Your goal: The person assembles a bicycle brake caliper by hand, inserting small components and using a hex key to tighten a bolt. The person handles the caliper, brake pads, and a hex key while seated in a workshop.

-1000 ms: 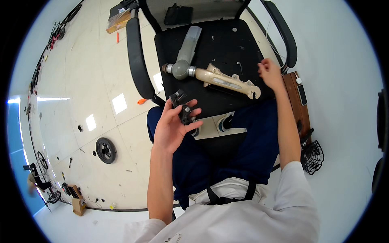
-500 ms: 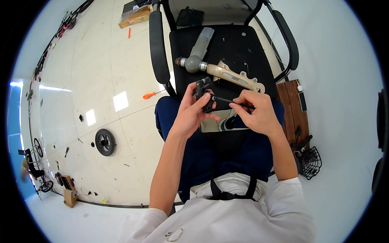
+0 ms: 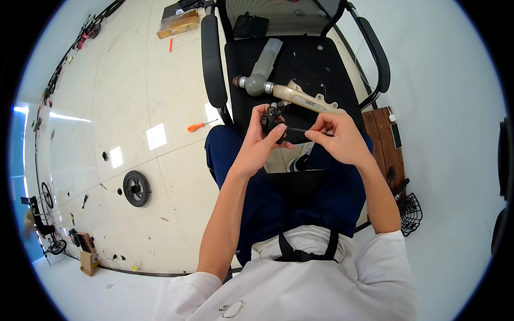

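As left hand [image 3: 259, 150] clasps black part [image 3: 272, 119] | right hand [image 3: 342, 140] pinches rod [image 3: 296, 129] | seat [image 3: 306, 64], tiled floor [image 3: 126, 80]

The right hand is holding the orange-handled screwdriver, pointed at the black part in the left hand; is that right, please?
No: the head view shows the right hand holding a thin dark tool, pointed at the black part in the left hand; the orange-handled screwdriver lies on the floor.

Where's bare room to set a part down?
The floor looks bare between the orange screwdriver and orange stick, and between screwdriver and black wheel. The seat is crowded: a beige-grey assembly crosses it, loose hardware lies behind, and the left hand, right hand and black part crowd its front.
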Motion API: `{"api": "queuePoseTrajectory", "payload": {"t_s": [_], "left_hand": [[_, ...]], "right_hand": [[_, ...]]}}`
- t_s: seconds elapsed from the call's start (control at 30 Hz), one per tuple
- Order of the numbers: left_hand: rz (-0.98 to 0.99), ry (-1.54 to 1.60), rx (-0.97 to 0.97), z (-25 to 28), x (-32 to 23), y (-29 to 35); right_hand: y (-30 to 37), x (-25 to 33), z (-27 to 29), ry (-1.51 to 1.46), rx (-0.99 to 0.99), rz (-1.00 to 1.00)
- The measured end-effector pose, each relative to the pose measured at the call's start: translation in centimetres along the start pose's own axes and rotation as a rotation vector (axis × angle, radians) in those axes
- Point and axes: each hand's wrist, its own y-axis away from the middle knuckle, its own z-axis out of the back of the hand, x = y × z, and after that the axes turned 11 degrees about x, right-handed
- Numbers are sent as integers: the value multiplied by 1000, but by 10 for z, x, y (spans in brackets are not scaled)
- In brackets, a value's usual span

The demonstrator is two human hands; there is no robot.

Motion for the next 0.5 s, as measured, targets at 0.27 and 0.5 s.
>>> {"api": "queuePoseTrajectory", "payload": {"t_s": [0.27, 0.5], "left_hand": [[-36, -11, 39, 0, -2, 1], [30, 84, -93, 2, -8, -4]], "right_hand": [[8, -18, 1, -647, 144, -250], [-7, -156, 100, 305, -635, -166]]}}
